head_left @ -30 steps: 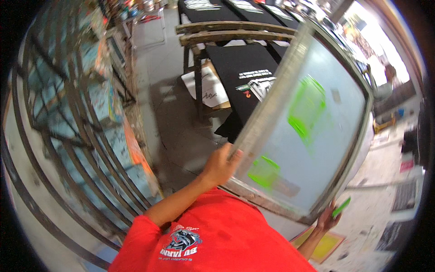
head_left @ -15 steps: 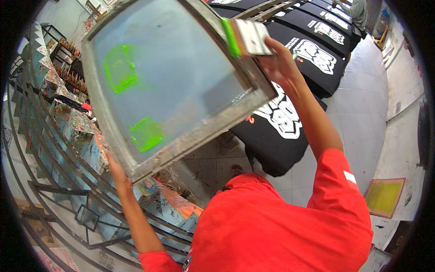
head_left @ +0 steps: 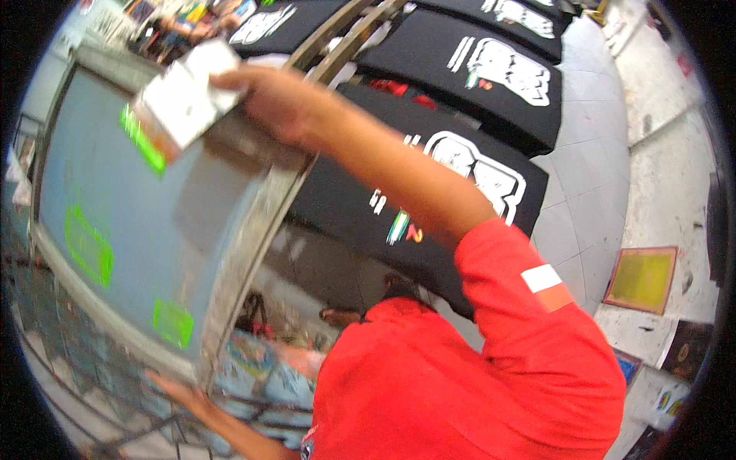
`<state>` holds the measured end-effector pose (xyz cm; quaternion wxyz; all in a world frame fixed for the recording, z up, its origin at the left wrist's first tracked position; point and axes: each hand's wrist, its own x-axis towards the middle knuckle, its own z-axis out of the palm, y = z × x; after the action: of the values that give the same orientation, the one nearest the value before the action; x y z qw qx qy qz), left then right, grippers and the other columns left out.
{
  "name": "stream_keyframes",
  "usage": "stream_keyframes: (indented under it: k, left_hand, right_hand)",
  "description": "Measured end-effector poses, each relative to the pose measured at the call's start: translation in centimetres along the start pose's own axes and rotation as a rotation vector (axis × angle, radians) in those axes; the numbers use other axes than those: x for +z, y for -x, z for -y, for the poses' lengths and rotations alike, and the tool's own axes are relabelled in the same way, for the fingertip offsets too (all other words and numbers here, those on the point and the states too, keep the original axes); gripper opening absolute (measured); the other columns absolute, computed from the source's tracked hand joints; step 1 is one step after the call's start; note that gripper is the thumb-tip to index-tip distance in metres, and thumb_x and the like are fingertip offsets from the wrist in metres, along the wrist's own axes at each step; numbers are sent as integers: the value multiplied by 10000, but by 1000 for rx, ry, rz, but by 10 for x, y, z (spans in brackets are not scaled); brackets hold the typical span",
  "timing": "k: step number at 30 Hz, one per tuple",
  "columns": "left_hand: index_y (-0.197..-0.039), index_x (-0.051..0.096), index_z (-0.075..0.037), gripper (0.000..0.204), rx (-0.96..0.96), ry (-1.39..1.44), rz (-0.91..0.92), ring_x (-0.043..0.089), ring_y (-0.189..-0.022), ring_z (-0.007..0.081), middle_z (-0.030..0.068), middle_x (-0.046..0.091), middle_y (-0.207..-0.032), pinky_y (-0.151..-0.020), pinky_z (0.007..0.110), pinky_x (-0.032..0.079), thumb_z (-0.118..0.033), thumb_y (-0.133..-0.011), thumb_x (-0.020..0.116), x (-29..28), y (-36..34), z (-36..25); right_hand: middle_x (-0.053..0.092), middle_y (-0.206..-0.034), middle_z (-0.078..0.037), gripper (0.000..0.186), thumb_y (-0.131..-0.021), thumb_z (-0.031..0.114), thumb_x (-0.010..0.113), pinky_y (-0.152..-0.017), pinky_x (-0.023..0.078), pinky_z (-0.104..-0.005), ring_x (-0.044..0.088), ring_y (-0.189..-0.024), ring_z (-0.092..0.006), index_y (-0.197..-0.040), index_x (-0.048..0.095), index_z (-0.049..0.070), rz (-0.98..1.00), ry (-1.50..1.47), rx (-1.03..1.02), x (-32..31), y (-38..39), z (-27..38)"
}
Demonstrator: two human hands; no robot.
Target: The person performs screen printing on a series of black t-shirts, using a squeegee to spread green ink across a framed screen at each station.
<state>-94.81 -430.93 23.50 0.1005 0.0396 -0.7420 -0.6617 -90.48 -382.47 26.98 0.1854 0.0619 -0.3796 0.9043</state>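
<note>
A large screen printing frame (head_left: pixel 245 257) with grey-blue mesh tilts at my left. Two bright green ink patches (head_left: pixel 88 247) show on its mesh. My right hand (head_left: pixel 272 103) reaches across the frame's upper part and is closed on a squeegee (head_left: pixel 188 96). That squeegee has a pale handle and green ink along its lower edge, and it is smeared by motion. My left hand (head_left: pixel 182 392) is at the frame's bottom corner, against its lower edge; its grip is partly hidden and blurred.
Black shirts (head_left: pixel 337 180) with white prints lie on boards in a row to the right, beside a wooden rail (head_left: pixel 333 34). A yellow screen (head_left: pixel 642 280) leans by the right wall. Blurred metal bars (head_left: pixel 84 399) run at lower left, near an ink-stained blue surface (head_left: pixel 257 376).
The frame has shifted left and down in the view. My right hand has swung left with the squeegee, which is now over the mesh. My left hand has moved lower along with the frame.
</note>
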Motion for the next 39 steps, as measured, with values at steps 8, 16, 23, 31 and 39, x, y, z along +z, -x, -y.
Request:
stream_keyframes:
  k: [8, 16, 23, 31, 39]
  left_hand:
    - [-1453, 197, -28, 868, -232, -68, -204, 231, -1368, 311, 173, 189, -1504, -1121, 428, 181, -675, -882, 295, -9, -37, 47]
    - [-1407, 281, -16, 748, -250, 108, -187, 319, -1286, 289, 151, 299, -1420, -1071, 428, 258, -592, -930, 258, -48, -143, 122]
    - [-1188, 466, 53, 744, 85, -136, 263, 479, -1083, 246, 188, 515, -1130, -942, 358, 359, -623, -921, 308, -28, -218, 215]
    - [-880, 523, 41, 821, 206, -31, 433, 528, -705, 219, 155, 548, -714, -642, 394, 424, -767, -790, 413, 51, -306, 132]
    - [-860, 506, 36, 802, 259, -23, 562, 465, -671, 162, 115, 481, -669, -598, 358, 400, -758, -803, 408, 142, -457, 127]
  right_hand:
    - [610, -1147, -90, 395, -862, 275, 584, -954, 351, -282, 555, -1034, -172, -1146, 592, 0, -86, 102, 82, 9, -9, -72]
    - [618, -1039, -130, 419, -809, 260, 623, -890, 440, -409, 597, -954, -262, -1133, 556, 1, -311, -1, 170, 30, -51, -133]
    - [536, -1243, -160, 462, -903, 223, 516, -922, 457, -418, 568, -1077, -277, -1292, 428, -10, -552, 63, -167, -12, -29, -138]
    - [471, -1338, -178, 556, -931, 332, 450, -966, 433, -439, 495, -1189, -293, -1387, 338, 36, -454, 147, -156, -1, -63, -158]
    - [301, -1432, -261, 583, -964, 287, 412, -1076, 336, -394, 342, -1329, -306, -1445, 207, 30, -319, 134, -250, -49, -164, -177]
